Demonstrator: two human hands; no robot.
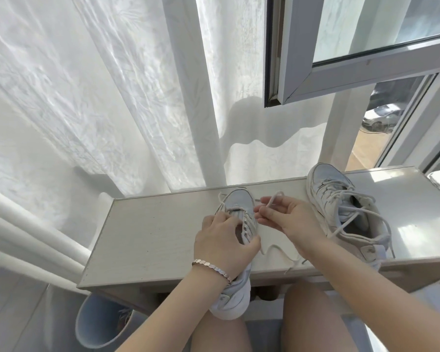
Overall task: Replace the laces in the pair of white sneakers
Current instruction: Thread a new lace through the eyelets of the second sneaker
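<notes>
at the far left a pale bin (pixel 97 323) stands on the floor below the table (pixel 150 237). at the table's near edge lies the first sneaker (pixel 239 203), toe towards the curtain (pixel 112 97), heel hanging off the edge against the person's leg. the left hand (pixel 224 240) grips it over the tongue, fingers curled on one side of the eyelets and thumb on the other, pinning the shoe. just to its right the right hand (pixel 287 219) pinches the lace (pixel 274 197) near its tip between thumb and fingertips; the rest of the lace trails loose across the table. i judge the step to be working this lace through the lower eyelets, though in or out i cannot tell. to do it well: hold the shoe steady, grip close to the tip, draw straight along the eyelet's line, and mind that the slack doesn't snag. further right the second sneaker (pixel 341 207) sits on the table, laces loose, no hand on it.
</notes>
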